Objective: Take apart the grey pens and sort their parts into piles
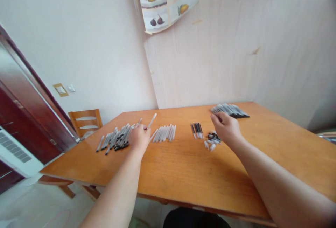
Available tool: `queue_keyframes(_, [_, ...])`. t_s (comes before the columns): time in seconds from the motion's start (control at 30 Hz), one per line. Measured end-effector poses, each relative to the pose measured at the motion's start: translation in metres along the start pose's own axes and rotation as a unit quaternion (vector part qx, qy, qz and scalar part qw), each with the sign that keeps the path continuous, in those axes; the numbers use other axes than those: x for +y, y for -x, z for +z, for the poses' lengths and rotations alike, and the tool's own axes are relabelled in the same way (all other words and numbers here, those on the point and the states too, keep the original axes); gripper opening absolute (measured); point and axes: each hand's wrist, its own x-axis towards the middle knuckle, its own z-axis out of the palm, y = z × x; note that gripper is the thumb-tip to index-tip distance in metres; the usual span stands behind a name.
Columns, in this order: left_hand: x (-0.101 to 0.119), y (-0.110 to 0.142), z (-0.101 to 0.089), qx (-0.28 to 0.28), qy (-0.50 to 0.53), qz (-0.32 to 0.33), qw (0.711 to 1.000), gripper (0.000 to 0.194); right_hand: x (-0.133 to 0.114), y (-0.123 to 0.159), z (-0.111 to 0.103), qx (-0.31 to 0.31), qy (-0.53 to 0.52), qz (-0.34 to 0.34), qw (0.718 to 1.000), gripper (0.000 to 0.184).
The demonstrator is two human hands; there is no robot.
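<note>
My left hand (pixel 139 137) is closed on a whitish translucent pen barrel (pixel 152 119), which points up and to the right. Under and beside that hand lies a pile of clear pens with black ends (pixel 117 139). Just to its right is a row of whitish pen barrels (pixel 165 133). My right hand (pixel 226 127) has its fingers pinched together; whatever they hold, if anything, is hidden. Near it sits a small heap of black and clear pen caps (pixel 214 137). A short row of black refills or thin pen parts (pixel 197 130) lies left of the heap.
Behind my right hand, a stack of clear pens with black ends (pixel 231 110) lies near the far edge of the wooden table (pixel 173 172). A wooden chair (pixel 86 119) stands beyond the left side. The wall with a fruit picture (pixel 168 2) rises behind the table.
</note>
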Motion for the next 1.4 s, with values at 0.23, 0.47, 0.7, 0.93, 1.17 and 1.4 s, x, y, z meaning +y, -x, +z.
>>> queue_keyframes(0.23, [0.095, 0.056, -0.013, -0.044, 0.203, 0.189, 0.960, 0.021, -0.012, 0.004, 0.004, -0.123, -0.356, 0.174, 0.910, 0.044])
queue_keyframes(0.47, [0.137, 0.084, -0.012, -0.098, 0.310, 0.206, 0.923, 0.010, -0.013, 0.003, 0.006, -0.121, -0.474, 0.168, 0.856, 0.031])
queue_keyframes(0.7, [0.143, 0.091, -0.008, -0.100, 0.346, 0.230, 0.904, 0.022, -0.015, 0.008, 0.009, -0.147, -0.510, 0.160, 0.832, 0.035])
queue_keyframes(0.93, [0.140, 0.097, -0.004, -0.105, 0.306, 0.234, 0.917, 0.030, -0.021, 0.011, 0.010, -0.145, -0.470, 0.162, 0.856, 0.037])
queue_keyframes(1.17, [0.146, 0.095, -0.008, -0.175, 0.439, 0.178, 0.863, 0.029, -0.026, 0.013, 0.013, -0.116, -0.469, 0.174, 0.858, 0.034])
queue_keyframes(1.4, [0.138, 0.096, -0.007, -0.323, 0.599, 0.032, 0.732, 0.038, -0.006, -0.007, 0.003, -0.050, -0.485, 0.190, 0.852, 0.026])
